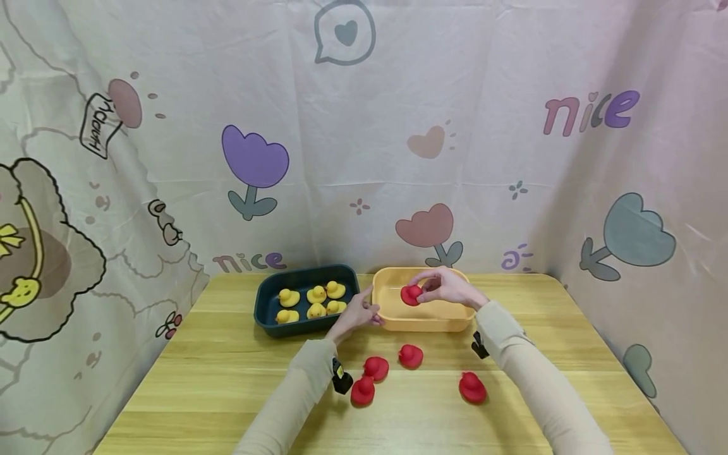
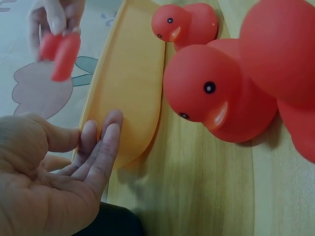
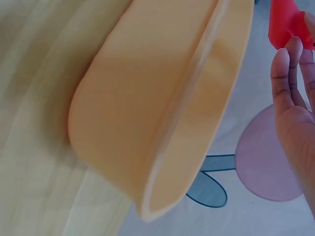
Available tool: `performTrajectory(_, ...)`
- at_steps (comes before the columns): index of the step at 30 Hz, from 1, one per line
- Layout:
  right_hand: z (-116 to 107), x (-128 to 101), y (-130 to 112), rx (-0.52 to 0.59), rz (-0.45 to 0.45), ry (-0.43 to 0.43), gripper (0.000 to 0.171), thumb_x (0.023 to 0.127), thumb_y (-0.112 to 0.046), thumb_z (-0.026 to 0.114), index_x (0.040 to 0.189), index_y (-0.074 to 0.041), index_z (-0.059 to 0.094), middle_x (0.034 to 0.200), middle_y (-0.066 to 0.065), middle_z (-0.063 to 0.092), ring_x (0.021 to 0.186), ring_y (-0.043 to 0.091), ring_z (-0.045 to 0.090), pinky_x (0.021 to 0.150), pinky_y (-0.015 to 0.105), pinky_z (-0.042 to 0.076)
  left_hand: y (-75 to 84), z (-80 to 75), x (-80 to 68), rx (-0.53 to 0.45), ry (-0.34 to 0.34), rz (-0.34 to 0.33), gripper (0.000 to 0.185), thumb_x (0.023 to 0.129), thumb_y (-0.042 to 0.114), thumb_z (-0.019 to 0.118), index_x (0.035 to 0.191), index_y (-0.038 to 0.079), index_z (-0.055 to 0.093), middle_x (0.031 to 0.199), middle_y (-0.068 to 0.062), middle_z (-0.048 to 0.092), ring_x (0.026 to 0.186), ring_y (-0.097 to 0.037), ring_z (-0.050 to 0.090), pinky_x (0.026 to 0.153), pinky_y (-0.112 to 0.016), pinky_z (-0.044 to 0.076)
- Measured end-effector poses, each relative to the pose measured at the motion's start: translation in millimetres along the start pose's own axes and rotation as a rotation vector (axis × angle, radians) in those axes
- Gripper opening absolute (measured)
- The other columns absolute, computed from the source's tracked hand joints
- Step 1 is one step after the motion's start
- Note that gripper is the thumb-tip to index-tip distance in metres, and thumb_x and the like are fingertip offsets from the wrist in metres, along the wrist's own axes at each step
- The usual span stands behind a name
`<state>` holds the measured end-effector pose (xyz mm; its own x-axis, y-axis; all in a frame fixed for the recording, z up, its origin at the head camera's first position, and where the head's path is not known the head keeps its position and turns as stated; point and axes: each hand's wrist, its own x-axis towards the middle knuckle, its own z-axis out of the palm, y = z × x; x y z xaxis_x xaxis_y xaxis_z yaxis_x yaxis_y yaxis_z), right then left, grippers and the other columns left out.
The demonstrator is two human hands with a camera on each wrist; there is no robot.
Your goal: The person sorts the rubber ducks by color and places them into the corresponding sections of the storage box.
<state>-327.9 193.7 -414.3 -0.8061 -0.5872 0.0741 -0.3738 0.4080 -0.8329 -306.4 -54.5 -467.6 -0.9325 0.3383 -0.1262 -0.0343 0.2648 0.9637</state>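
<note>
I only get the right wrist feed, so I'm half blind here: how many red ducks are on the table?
Observer: Four red ducks lie on the table, in front of the orange tub.
Operator: What is the left hand doing?
Observer: The left hand is open, its fingertips at the tub's near left corner.
Operator: Any other container?
Observer: Yes, a dark tray left of the tub holds five yellow ducks.
Operator: Is the red thing by my fingers a duck?
Observer: Yes, the right hand pinches a fifth red duck above the tub.
</note>
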Motion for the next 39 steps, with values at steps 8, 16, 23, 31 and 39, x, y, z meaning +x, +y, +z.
performTrajectory(8, 6.0, 26.8, 12.1, 0.033, 0.091, -0.020, 0.034, 0.075, -0.006, 0.068, 0.108, -0.006, 0.062, 0.106, 0.020, 0.062, 0.085, 0.023, 0.064, 0.079, 0.028, 0.053, -0.1, 0.4, -1.2, -0.020, -0.005, -0.010, 0.064, 0.090, 0.003, 0.046, 0.144, 0.008, 0.012, 0.075, -0.021, 0.061, 0.074, -0.031, 0.067, 0.080, -0.047, 0.052)
performTrajectory(16, 13.2, 46.9, 19.5, 0.070, 0.148, -0.018, 0.037, 0.074, 0.004, 0.065, 0.111, 0.003, 0.059, 0.112, 0.026, 0.058, 0.089, 0.029, 0.064, 0.084, 0.033, 0.052, 18.4, 1.0, -15.4, -0.018, -0.038, -0.002, 0.064, 0.089, 0.001, 0.045, 0.143, 0.003, 0.010, 0.089, -0.038, 0.056, 0.086, -0.045, 0.060, 0.084, -0.052, 0.048)
performTrajectory(23, 22.3, 62.4, 31.8, -0.005, 0.204, 0.034, 0.035, 0.072, 0.005, 0.065, 0.106, 0.000, 0.062, 0.109, 0.019, 0.062, 0.091, 0.029, 0.062, 0.084, 0.035, 0.052, 2.2, 2.7, -1.3, -0.010, -0.007, -0.004, 0.065, 0.089, 0.002, 0.046, 0.144, 0.008, 0.011, 0.077, -0.027, 0.061, 0.079, -0.039, 0.064, 0.080, -0.049, 0.051)
performTrajectory(31, 30.3, 71.3, 37.2, -0.079, 0.232, 0.066, 0.035, 0.070, 0.006, 0.065, 0.104, -0.001, 0.064, 0.107, 0.015, 0.063, 0.089, 0.025, 0.059, 0.082, 0.031, 0.051, 3.3, 3.3, -0.9, -0.006, -0.002, -0.009, 0.064, 0.089, 0.001, 0.045, 0.143, 0.007, 0.012, 0.073, -0.022, 0.062, 0.078, -0.039, 0.064, 0.077, -0.046, 0.053)
performTrajectory(39, 34.3, 73.8, 39.0, -0.117, 0.186, 0.065, 0.036, 0.069, 0.010, 0.063, 0.105, 0.004, 0.063, 0.106, 0.019, 0.063, 0.099, 0.030, 0.056, 0.085, 0.031, 0.050, 3.8, 1.5, 0.0, -0.005, -0.005, -0.017, 0.064, 0.089, 0.001, 0.045, 0.143, 0.008, 0.012, 0.073, -0.021, 0.062, 0.077, -0.038, 0.065, 0.077, -0.046, 0.053)
